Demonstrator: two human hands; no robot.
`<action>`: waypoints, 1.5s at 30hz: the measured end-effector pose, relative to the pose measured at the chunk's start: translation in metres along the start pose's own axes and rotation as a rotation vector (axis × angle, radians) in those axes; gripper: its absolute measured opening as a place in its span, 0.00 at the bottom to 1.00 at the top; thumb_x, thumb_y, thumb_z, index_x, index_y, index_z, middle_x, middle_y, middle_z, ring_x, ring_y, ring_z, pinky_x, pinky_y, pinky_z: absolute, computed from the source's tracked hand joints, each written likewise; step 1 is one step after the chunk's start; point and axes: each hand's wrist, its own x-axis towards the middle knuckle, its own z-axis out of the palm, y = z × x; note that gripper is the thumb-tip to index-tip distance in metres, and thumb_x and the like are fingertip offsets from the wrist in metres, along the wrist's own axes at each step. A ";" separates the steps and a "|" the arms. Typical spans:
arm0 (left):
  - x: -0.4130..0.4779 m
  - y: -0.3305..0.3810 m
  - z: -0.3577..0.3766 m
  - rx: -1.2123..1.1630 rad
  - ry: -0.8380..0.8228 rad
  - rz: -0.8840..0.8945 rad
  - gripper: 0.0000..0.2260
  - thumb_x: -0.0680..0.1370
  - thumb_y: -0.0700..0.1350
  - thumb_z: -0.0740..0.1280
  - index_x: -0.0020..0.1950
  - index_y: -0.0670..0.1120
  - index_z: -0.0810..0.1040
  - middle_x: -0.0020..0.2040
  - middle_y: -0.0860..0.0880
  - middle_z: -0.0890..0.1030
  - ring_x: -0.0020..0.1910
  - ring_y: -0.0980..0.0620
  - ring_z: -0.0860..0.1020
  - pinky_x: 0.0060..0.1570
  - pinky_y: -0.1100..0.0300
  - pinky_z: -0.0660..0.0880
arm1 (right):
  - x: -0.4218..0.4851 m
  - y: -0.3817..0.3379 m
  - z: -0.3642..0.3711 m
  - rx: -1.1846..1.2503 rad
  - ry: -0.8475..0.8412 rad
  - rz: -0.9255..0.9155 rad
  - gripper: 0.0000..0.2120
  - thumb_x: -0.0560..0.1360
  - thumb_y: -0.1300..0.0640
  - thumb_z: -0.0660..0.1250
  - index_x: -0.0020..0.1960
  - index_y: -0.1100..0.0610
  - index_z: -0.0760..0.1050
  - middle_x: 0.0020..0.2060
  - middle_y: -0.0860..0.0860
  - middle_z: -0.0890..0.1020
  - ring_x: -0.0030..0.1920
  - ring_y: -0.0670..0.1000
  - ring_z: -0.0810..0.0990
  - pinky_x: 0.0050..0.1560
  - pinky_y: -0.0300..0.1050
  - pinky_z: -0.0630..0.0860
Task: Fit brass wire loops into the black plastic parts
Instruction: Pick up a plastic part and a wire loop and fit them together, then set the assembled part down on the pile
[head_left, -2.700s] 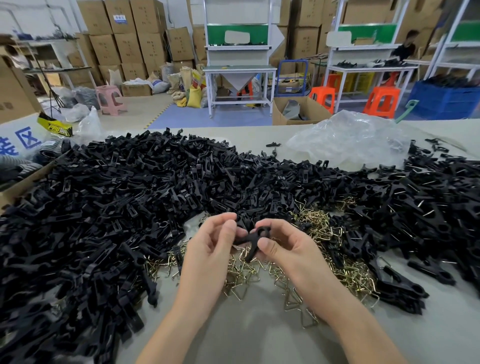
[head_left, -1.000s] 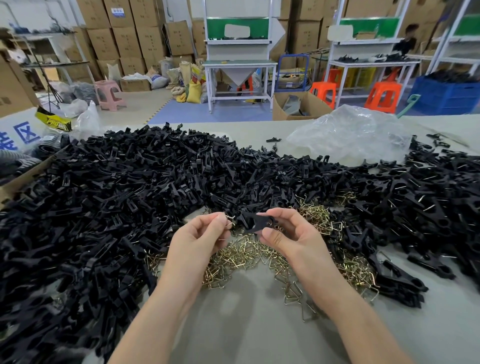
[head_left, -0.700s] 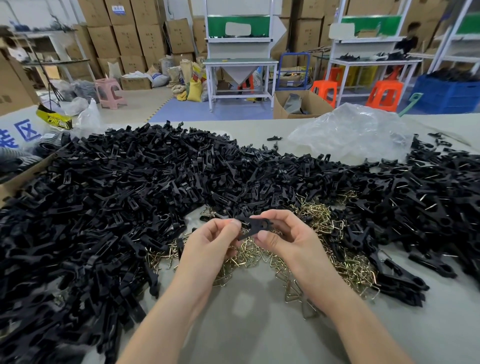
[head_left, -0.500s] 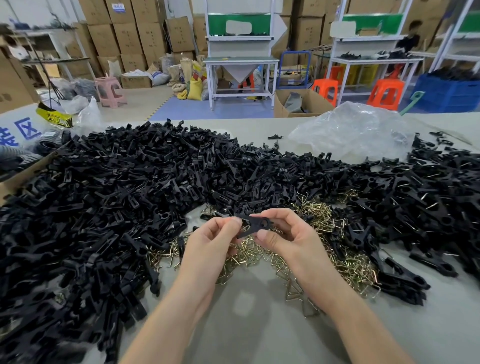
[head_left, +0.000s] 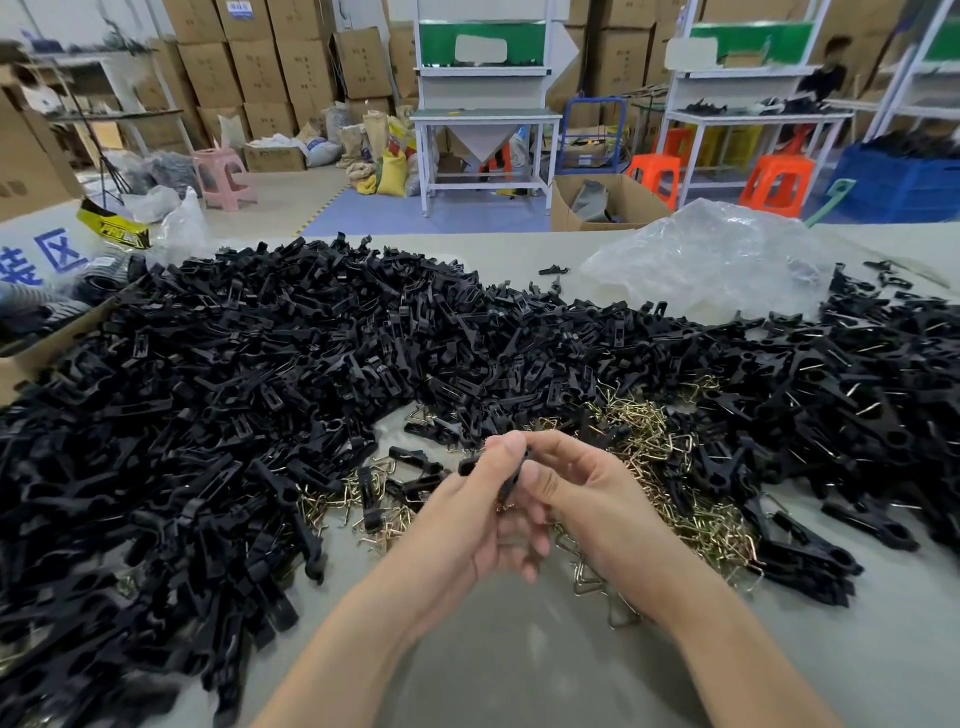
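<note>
1. Head camera, looking down at the bench (head_left: 519, 670): your two hands meet just above its grey top, close in front of you, with a single black plastic part (head_left: 511, 480) held between them.
2. Your left hand (head_left: 467, 525) pinches the part with the thumb on top and the fingers curled underneath. Your right hand (head_left: 576, 499) closes on it from the other side, its fingers bent in towards the left thumb.
3. Only short black ends of the part show between the fingers. Whether a wire loop is already seated in it cannot be told from this angle.
4. Loose brass wire loops (head_left: 644, 431) lie in a tangled heap on the bench directly beneath and beyond your hands, spreading out to your right.
5. A deep pile of black parts (head_left: 234, 415) covers the left and far side of the bench and curves round the brass heap.
6. More black pieces (head_left: 857, 405) are heaped at your right, and several of them show thin bright streaks of wire.
7. A crumpled clear plastic bag (head_left: 717, 260) rests at the far edge of the bench, behind the pile.
8. A cardboard box (head_left: 31, 358) sits at the left edge, touching the black heap.
</note>
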 end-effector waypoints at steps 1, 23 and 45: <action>0.001 -0.002 0.000 0.027 -0.018 -0.017 0.24 0.70 0.71 0.70 0.43 0.49 0.82 0.37 0.47 0.78 0.33 0.49 0.78 0.29 0.56 0.75 | -0.002 -0.001 -0.001 -0.014 -0.031 0.019 0.17 0.77 0.49 0.72 0.64 0.52 0.80 0.31 0.51 0.77 0.29 0.52 0.78 0.33 0.48 0.80; 0.002 -0.008 -0.007 0.476 0.295 0.043 0.33 0.69 0.78 0.56 0.26 0.49 0.65 0.23 0.49 0.67 0.26 0.48 0.67 0.43 0.49 0.69 | 0.001 0.002 0.003 0.077 -0.239 0.050 0.15 0.80 0.62 0.61 0.64 0.62 0.78 0.45 0.59 0.81 0.44 0.60 0.80 0.53 0.53 0.78; -0.007 -0.005 -0.017 1.260 0.657 0.486 0.15 0.84 0.58 0.54 0.45 0.56 0.76 0.36 0.58 0.76 0.38 0.59 0.75 0.42 0.59 0.68 | 0.012 -0.085 -0.056 0.316 0.548 -0.331 0.25 0.76 0.51 0.71 0.70 0.57 0.72 0.58 0.52 0.84 0.55 0.52 0.83 0.51 0.44 0.82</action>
